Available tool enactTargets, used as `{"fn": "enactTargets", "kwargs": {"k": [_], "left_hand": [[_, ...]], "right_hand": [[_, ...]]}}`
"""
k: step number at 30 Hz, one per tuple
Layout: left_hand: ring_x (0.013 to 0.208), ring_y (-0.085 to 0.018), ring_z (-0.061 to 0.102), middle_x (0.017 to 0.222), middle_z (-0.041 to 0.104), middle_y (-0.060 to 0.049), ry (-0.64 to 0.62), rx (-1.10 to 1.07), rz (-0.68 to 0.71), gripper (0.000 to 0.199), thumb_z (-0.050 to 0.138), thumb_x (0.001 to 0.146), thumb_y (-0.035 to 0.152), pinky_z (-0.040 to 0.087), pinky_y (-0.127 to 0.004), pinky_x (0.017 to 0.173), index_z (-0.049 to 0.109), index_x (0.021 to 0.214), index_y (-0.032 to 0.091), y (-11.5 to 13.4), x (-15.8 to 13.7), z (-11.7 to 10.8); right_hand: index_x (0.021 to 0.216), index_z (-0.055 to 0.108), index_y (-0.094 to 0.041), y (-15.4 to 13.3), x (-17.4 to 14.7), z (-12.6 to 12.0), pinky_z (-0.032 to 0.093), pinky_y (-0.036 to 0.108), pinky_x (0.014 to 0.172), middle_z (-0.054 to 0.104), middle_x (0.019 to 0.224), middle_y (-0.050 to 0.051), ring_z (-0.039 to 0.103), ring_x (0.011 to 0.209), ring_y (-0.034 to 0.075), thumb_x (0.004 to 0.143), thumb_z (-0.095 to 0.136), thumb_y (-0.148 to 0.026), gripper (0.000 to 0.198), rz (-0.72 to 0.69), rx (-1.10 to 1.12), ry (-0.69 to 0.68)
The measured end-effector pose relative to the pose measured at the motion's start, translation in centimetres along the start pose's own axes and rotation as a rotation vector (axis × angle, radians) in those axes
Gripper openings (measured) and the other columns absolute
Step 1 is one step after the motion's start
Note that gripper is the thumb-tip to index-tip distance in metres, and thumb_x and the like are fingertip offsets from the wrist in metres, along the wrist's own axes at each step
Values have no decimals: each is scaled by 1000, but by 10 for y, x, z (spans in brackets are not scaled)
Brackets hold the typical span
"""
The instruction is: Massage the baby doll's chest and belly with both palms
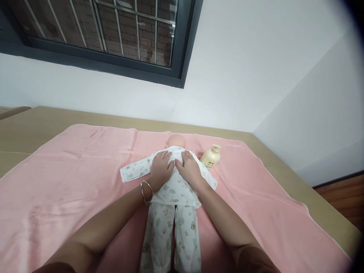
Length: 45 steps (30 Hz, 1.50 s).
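A baby doll (176,141) lies stretched out with its bald head pointing away from me. It wears a white printed top (173,193) and matching trousers (162,227). My left hand (162,166) rests on the left side of the upper body, fingers laid over the cloth. Opposite it, my right hand (189,167) lies on the right side in the same way, the two thumbs close together near the middle. Both hands look open, pressed on the top. A silver bangle (146,191) circles my left wrist. Whether the doll faces up or down I cannot tell.
Under the doll spreads a pink blanket (93,170) on a wooden table (273,163). A pale yellow pump bottle (211,157) leans or lies just right of the doll's shoulder. Behind rises a white wall (227,76) with a dark-framed barred window (182,60).
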<state>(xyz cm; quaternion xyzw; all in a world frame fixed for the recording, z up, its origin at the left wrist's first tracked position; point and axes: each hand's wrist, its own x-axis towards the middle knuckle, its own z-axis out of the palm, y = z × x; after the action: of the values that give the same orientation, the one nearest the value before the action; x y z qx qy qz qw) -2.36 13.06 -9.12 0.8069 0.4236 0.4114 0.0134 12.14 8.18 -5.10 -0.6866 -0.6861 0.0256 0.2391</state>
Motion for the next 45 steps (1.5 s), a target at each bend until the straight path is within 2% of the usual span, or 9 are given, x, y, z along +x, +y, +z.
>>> {"fn": "enactTargets", "kwargs": {"k": [4,10,14,17,21,26,31,45], "left_hand": [[121,-30,49,128,56,-15,-40,-42,68,40,45,88,23,38,-49,106,54,125,14,-6,4,4],[104,-26,56,106,63,-12,23,-55,123,25,46,86,20,48,-44,93,63,104,18,0,2,-4],[89,-26,56,90,63,-11,83,33,80,16,49,86,23,50,-41,80,64,90,17,7,-2,-10],[87,-27,57,88,63,-11,87,85,47,14,51,85,24,50,-41,77,64,86,18,10,-4,-11],[95,-27,58,98,64,-11,85,85,21,17,50,85,24,50,-41,85,64,93,17,10,-3,-10],[107,-28,56,111,63,-14,41,42,18,28,49,85,22,48,-45,96,61,108,13,4,0,-4],[122,-29,51,128,58,-15,-21,-5,36,39,45,87,22,40,-48,107,55,123,13,-4,1,3],[118,-28,53,124,60,-14,4,-46,8,38,46,85,22,42,-48,106,56,122,14,-6,0,7]], "right_hand": [[142,41,-4,4,7,6,24,43,114,41,146,20,32,139,30,94,43,-36,57,-71,-17,-22],[131,55,-15,-12,-5,3,29,40,112,50,140,13,37,136,25,97,34,-25,41,-142,-50,27],[120,62,-18,-17,-12,-3,38,35,104,58,132,12,45,130,24,97,35,-28,37,-93,-63,41],[119,63,-18,-15,-12,-4,43,36,99,58,131,13,49,127,26,96,39,-35,37,-6,-75,47],[131,53,-10,-9,-8,1,39,40,104,53,138,18,43,133,30,93,44,-40,49,44,-56,69],[139,45,-4,-3,-4,9,27,41,113,45,144,20,34,139,30,93,41,-36,56,-10,9,58],[143,40,-3,1,-2,13,22,43,115,38,149,20,27,142,31,94,40,-35,58,-44,65,35],[142,41,-5,2,-2,17,21,44,116,38,149,20,26,142,30,94,39,-33,56,-31,98,52]]}}
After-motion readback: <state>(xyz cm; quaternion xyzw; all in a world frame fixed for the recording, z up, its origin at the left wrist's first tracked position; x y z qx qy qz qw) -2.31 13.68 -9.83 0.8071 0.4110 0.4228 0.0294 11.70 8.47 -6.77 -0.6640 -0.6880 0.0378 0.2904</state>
